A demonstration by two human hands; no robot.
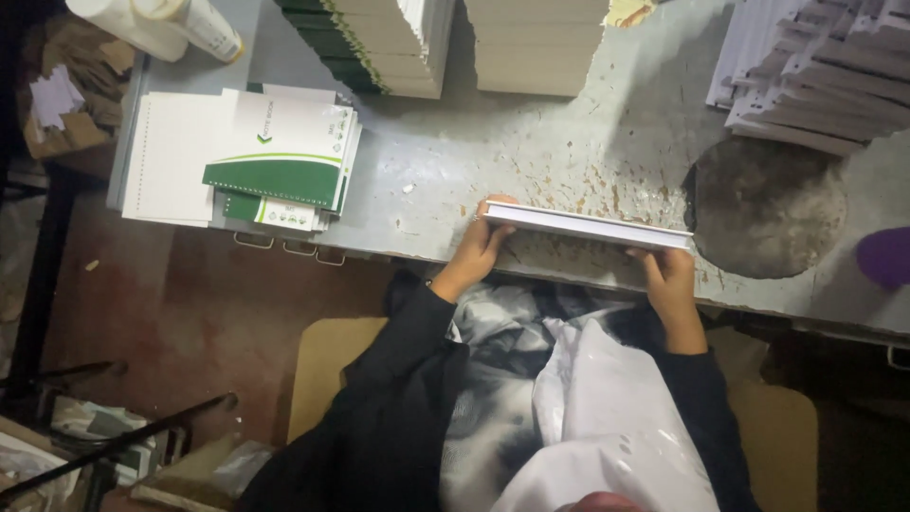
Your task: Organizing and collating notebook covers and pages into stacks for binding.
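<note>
The person holds a thin stack of white sheets (588,228) on edge at the near rim of the grey table (455,171), one hand at each end. The left hand (479,248) clasps the nine o'clock end, fingers curled over the top, thumb underneath. The right hand (668,280) grips the three o'clock end, fingers closed around the corner. At ten o'clock from the stack lie green-and-white notebook covers (275,166) fanned in a pile. Toward twelve o'clock stand tall paper stacks (536,47). At two o'clock more white bundles (815,76) lean beside a round dark patch (763,209) on the table.
</note>
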